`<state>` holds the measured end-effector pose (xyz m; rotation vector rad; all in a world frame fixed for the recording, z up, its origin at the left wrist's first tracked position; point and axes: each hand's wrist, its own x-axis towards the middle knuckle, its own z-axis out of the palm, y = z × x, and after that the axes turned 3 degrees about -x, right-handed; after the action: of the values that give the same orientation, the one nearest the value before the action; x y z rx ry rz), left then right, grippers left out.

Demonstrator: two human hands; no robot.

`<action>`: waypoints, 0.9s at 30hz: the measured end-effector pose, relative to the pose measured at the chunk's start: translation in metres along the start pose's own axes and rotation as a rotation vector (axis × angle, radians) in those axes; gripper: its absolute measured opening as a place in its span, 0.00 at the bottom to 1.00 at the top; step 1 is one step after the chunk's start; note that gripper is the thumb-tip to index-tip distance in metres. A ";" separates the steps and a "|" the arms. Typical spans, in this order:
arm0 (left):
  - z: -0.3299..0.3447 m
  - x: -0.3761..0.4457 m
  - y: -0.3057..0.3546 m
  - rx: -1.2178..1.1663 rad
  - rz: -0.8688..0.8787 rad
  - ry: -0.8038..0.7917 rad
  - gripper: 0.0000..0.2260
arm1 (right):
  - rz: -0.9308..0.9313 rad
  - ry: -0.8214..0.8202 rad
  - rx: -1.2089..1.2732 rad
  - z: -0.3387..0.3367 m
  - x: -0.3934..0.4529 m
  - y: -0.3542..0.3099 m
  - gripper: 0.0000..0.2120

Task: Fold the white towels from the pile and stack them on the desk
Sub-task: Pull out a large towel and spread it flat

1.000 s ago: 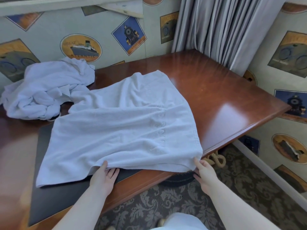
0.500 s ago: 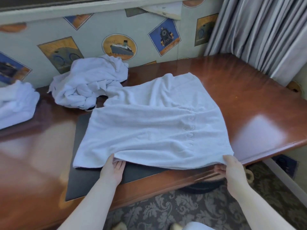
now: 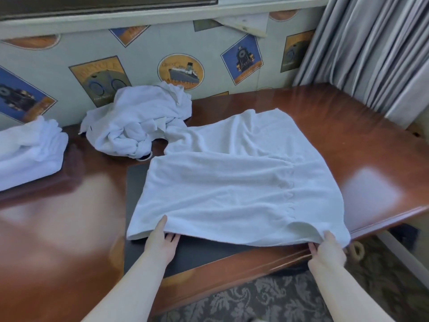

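While both hands pinch the near hem, left hand near its left corner and right hand at its right corner, the towel lies spread at the desk front edge. Risk: its far end touches the pile, so a lift could drag that along.

A glossy reddish-brown wooden tabletop is reflecting light. Wallpaper showing ships and locomotives is covering the wall behind, grey curtains are hanging right, patterned carpet is lying below.
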<state>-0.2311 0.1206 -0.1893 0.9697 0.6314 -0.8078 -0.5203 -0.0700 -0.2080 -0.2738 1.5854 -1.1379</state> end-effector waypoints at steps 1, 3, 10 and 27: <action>-0.004 0.003 0.006 -0.002 -0.008 -0.007 0.16 | -0.025 0.011 -0.046 0.003 -0.003 0.004 0.20; -0.010 0.009 0.015 0.013 -0.009 -0.012 0.15 | -0.028 0.001 -0.140 0.007 -0.004 0.011 0.19; -0.009 0.026 0.023 0.277 0.027 -0.132 0.11 | -0.121 -0.109 -0.355 0.039 0.001 0.020 0.07; 0.154 0.127 0.006 0.263 0.231 0.588 0.24 | -0.298 -0.655 -0.728 0.313 0.085 -0.028 0.04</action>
<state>-0.1380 -0.0544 -0.2175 1.5135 0.9081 -0.3968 -0.2949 -0.3045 -0.2170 -1.2607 1.3134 -0.5332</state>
